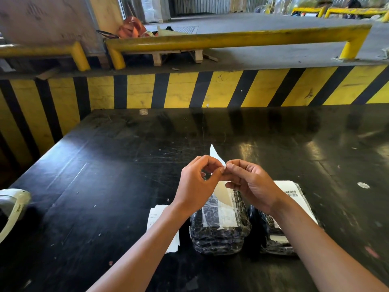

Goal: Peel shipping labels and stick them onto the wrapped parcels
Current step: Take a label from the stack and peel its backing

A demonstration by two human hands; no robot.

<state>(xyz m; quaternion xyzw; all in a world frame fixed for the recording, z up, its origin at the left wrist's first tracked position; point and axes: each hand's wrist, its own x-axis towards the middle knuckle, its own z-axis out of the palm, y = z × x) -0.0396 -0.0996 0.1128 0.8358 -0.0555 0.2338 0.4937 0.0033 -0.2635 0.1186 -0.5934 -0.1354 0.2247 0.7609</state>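
Both hands meet above the near parcel (pixel 220 226), each pinching one corner of a label (pixel 224 197): the left hand (pixel 195 186) closes thumb and forefinger on one layer, the right hand (pixel 250 182) pinches the other, and a white pointed flap (pixel 215 154) stands up from the pinch, away from the person. Which layer is sticker and which is backing cannot be told. The rest of the label hangs below the fingers, a pale, slightly translucent sheet curling over the parcel's far end; whether it touches the wrap is unclear. As judged, the label is very light and limp, prone to curl and to stick to itself or to fingers once bared, so it is best held by edges and corners only, the adhesive face kept off the skin. The near parcel, dark and wrapped in glossy film, lies on the table (pixel 105 165) directly under the hands; the film probably is slick and soft, so the label would need smoothing from one edge. Just right of this parcel lies a second parcel (pixel 273 241), already bearing a white label with barcode (pixel 291 193). Just left of it lies a stack of sheets (pixel 156 218), partly under the left forearm. Far left of it, at the table edge, sits a pale scanner-like device (pixel 12 205).
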